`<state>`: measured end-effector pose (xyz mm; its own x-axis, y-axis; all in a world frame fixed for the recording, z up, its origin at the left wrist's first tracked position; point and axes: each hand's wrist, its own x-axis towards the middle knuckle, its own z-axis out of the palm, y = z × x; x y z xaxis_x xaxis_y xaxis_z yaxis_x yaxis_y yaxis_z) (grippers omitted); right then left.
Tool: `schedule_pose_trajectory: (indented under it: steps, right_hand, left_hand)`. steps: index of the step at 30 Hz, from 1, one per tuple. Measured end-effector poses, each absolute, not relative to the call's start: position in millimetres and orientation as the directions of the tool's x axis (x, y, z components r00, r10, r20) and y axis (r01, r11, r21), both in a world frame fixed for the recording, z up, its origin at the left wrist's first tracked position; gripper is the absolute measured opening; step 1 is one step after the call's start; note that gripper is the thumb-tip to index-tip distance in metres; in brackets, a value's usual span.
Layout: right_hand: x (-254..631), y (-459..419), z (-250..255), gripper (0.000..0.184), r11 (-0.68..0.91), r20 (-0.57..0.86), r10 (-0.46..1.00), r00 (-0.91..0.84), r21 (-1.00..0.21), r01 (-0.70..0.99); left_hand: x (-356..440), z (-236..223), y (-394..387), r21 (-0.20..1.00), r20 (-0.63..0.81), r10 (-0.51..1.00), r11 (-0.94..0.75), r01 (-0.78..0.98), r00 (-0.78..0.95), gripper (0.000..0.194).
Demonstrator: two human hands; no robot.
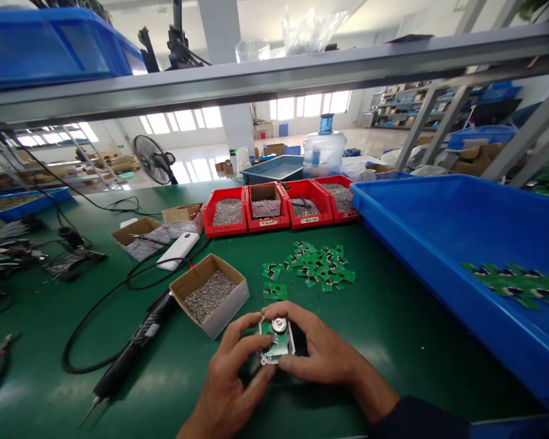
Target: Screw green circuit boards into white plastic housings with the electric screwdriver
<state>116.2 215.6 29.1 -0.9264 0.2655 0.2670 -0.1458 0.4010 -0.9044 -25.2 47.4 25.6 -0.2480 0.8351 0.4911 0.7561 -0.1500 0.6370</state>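
Note:
Both my hands hold a small metal housing (pixel 290 342) low over the green table. Inside its frame sits a green circuit board (pixel 279 346), with a round silver part at the upper edge. My left hand (pixel 231 372) grips the left side, one fingertip lying on the board and the thumb at the lower edge. My right hand (pixel 322 347) is wrapped round the right side, fingers at the top and thumb below. Just beyond lies a single green board (pixel 274 291). A cardboard box (pixel 231 305) of small screws stands beside my left hand.
Loose green boards (pixel 322 265) are heaped beyond my hands. Red bins (pixel 226 228) of small parts line the back. A blue tray (pixel 421 268) takes up the right side. On the left lie an electric screwdriver (pixel 137 341), pliers (pixel 0 360) and a white phone-like object (pixel 178 251).

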Motion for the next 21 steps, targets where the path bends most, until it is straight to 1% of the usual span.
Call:
schedule_pose_trajectory:
  steps: [2, 7, 11, 13, 14, 15, 16, 17, 18, 20, 21]
  right_hand:
    - [114.5, 217.7, 31.9, 0.053, 0.407, 0.249, 0.269, -0.93, -0.905, -0.124]
    - [109.7, 220.0, 40.1, 0.04, 0.425, 0.133, 0.274, -0.952, -0.905, -0.004]
    - [107.4, 219.5, 42.8, 0.036, 0.407, 0.086, 0.287, -0.954, -0.912, 0.04]
    - [107.0, 219.5, 42.9, 0.037, 0.392, 0.053, 0.294, -0.954, -0.917, 0.069]
    - [106.9, 219.5, 42.7, 0.038, 0.388, 0.041, 0.293, -0.955, -0.918, 0.079]
    - [106.9, 219.6, 42.3, 0.038, 0.388, 0.036, 0.292, -0.956, -0.918, 0.084]
    - [106.9, 219.6, 41.6, 0.038, 0.389, 0.036, 0.291, -0.956, -0.917, 0.084]
    - [106.8, 219.7, 40.6, 0.037, 0.388, 0.037, 0.29, -0.956, -0.918, 0.082]
    - [106.7, 219.7, 39.4, 0.037, 0.387, 0.038, 0.29, -0.956, -0.919, 0.08]
    - [106.5, 219.7, 37.1, 0.038, 0.38, 0.042, 0.291, -0.956, -0.922, 0.075]
    - [106.5, 219.6, 36.2, 0.038, 0.372, 0.042, 0.29, -0.956, -0.925, 0.073]
  left_hand:
    - [-24.7, 20.8, 47.6, 0.642, 0.495, 0.83, -0.15, 0.752, -0.257, 0.027]
    - [-21.1, 15.5, 46.7, 0.64, 0.491, 0.829, -0.136, 0.756, -0.267, 0.028]
    - [-30.6, 35.1, 41.8, 0.593, 0.516, 0.816, -0.122, 0.796, -0.259, 0.029]
    - [-49.7, 53.9, 45.0, 0.591, 0.522, 0.779, -0.037, 0.806, -0.347, 0.029]
    - [-63.3, 63.7, 49.8, 0.587, 0.494, 0.765, 0.056, 0.808, -0.412, 0.028]
    - [-79.1, 72.7, 56.8, 0.572, 0.434, 0.755, 0.191, 0.797, -0.492, 0.027]
    - [-96.1, 80.0, 65.9, 0.511, 0.316, 0.787, 0.329, 0.794, -0.529, 0.029]
    - [-113.3, 85.1, 76.6, 0.409, 0.156, 0.838, 0.427, 0.806, -0.523, 0.031]
    - [-129.6, 87.7, 88.0, 0.366, 0.077, 0.858, 0.45, 0.815, -0.508, 0.028]
    - [-156.0, 85.6, 109.8, 0.311, -0.064, 0.887, 0.454, 0.835, -0.458, 0.014]
    - [-164.9, 81.8, 118.8, 0.293, -0.123, 0.896, 0.444, 0.847, -0.427, 0.012]
